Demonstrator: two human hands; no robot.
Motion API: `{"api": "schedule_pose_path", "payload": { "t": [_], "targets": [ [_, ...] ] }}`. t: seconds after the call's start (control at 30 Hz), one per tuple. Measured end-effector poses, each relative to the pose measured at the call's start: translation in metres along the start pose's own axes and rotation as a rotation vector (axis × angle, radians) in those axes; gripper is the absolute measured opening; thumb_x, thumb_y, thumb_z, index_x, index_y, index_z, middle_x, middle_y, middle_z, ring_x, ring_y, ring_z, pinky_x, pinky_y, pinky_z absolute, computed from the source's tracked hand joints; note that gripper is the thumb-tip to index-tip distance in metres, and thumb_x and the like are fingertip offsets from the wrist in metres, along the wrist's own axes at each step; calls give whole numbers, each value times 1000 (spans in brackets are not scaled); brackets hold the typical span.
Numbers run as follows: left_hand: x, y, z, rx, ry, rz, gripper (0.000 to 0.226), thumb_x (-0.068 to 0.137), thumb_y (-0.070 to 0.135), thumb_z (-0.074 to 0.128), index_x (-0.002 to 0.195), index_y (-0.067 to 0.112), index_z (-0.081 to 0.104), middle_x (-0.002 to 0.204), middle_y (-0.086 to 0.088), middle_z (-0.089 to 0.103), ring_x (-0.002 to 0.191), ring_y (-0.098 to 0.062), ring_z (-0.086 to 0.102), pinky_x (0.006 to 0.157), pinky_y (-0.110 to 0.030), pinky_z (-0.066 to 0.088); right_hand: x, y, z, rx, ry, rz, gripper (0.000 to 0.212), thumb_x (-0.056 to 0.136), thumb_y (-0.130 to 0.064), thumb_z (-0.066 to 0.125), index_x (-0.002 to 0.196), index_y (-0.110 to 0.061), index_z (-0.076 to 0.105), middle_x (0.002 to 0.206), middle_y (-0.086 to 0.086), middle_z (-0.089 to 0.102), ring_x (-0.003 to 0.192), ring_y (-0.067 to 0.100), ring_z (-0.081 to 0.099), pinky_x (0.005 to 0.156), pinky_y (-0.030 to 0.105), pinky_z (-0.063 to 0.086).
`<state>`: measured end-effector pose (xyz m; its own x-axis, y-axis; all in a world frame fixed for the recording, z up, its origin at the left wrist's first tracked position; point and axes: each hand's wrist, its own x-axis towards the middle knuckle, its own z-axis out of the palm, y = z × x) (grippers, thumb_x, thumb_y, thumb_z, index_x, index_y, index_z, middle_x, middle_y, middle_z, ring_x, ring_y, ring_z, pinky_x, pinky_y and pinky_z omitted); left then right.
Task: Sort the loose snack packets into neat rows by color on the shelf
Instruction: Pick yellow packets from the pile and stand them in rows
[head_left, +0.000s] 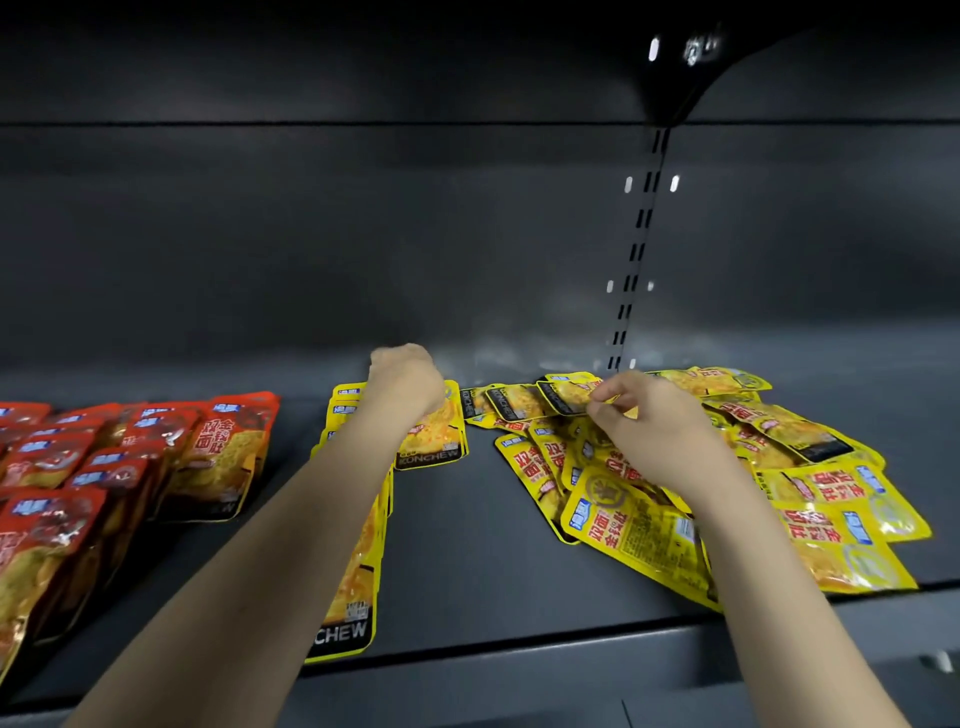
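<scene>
A row of yellow snack packets (358, 577) runs front to back down the middle of the grey shelf (467, 530). My left hand (405, 382) rests at the row's far end, fingers curled over the back yellow packet (436, 441). To the right lies a loose heap of yellow packets (810, 483). My right hand (649, 426) is over that heap and pinches the edge of a yellow packet (566, 395) at the back. Red snack packets (124, 457) stand in rows at the left.
The shelf's dark back wall carries a slotted upright (639, 244) right of centre. Bare shelf floor lies between the yellow row and the heap. The shelf's front lip (519, 670) runs along the bottom.
</scene>
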<state>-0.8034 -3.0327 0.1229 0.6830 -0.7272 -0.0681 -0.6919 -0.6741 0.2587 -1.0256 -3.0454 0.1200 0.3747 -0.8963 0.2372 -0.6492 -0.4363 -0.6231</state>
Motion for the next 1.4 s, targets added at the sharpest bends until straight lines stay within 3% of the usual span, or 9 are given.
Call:
{"api": "schedule_pose_path", "payload": {
  "t": [0.13, 0.23, 0.37, 0.5, 0.6, 0.7, 0.93, 1.2, 1.4],
  "targets": [
    [3, 8, -8, 9, 134, 230, 38, 85, 4, 56, 122, 9, 57, 126, -13, 55, 115, -33, 55, 91, -36, 46, 2, 6, -5, 1, 26, 1, 9, 94, -28, 54, 99, -25, 60, 104, 2, 57, 82, 17, 49, 65, 26, 31],
    [10, 18, -12, -34, -121, 454, 38, 84, 11, 67, 121, 11, 58, 121, -8, 62, 102, -25, 62, 85, -32, 49, -1, 10, -9, 18, 47, -1, 4, 94, -28, 54, 96, -27, 58, 106, 3, 56, 86, 15, 46, 66, 24, 25],
    [17, 32, -9, 0, -473, 412, 72, 83, 6, 70, 144, 10, 33, 132, -11, 54, 64, -14, 57, 58, -22, 48, -7, 19, -10, 22, 62, -26, 5, 92, -24, 56, 91, -29, 54, 105, 5, 58, 72, 9, 42, 59, 26, 22],
    [24, 43, -6, 49, -542, 405, 81, 80, 3, 72, 147, 11, 27, 131, -12, 55, 62, -12, 58, 55, -20, 48, -12, 31, -12, 36, 71, -25, 8, 92, -22, 56, 98, -22, 61, 100, 3, 60, 73, 4, 41, 57, 3, 30],
    [23, 46, -5, 83, -527, 426, 83, 78, 11, 76, 146, 10, 29, 125, -8, 59, 65, -11, 57, 56, -19, 47, -15, 32, -11, 29, 76, -10, 14, 92, -22, 57, 104, -19, 63, 90, -2, 59, 77, 11, 41, 58, 26, 26],
    [20, 49, -5, 118, -542, 455, 76, 75, 24, 79, 139, 9, 39, 114, -7, 56, 76, -13, 57, 59, -19, 46, -16, 33, -9, 50, 78, -9, 10, 92, -23, 57, 100, -22, 63, 95, -3, 60, 71, 6, 43, 56, 21, 28],
    [12, 57, -2, 185, -380, 505, 56, 50, 45, 86, 88, 8, 69, 88, -4, 70, 72, -21, 59, 64, -30, 43, -17, 35, -11, 42, 97, -16, 9, 92, -22, 57, 98, -21, 63, 79, -16, 52, 81, 13, 42, 65, 22, 25],
    [0, 61, -13, 138, -143, 516, 52, 69, 28, 82, 108, 0, 62, 98, -10, 62, 78, -24, 51, 65, -29, 39, -8, 29, -6, 42, 76, -37, 10, 92, -23, 57, 100, -20, 63, 97, 0, 57, 86, 12, 47, 63, 24, 24],
    [-12, 38, -24, -9, 73, 428, 48, 90, 24, 61, 132, 6, 45, 137, -14, 48, 125, -31, 47, 97, -35, 42, 9, 9, 0, 7, 21, -111, 9, 92, -22, 55, 96, -20, 64, 92, -4, 57, 85, 13, 48, 64, 23, 26]
  ]
}}
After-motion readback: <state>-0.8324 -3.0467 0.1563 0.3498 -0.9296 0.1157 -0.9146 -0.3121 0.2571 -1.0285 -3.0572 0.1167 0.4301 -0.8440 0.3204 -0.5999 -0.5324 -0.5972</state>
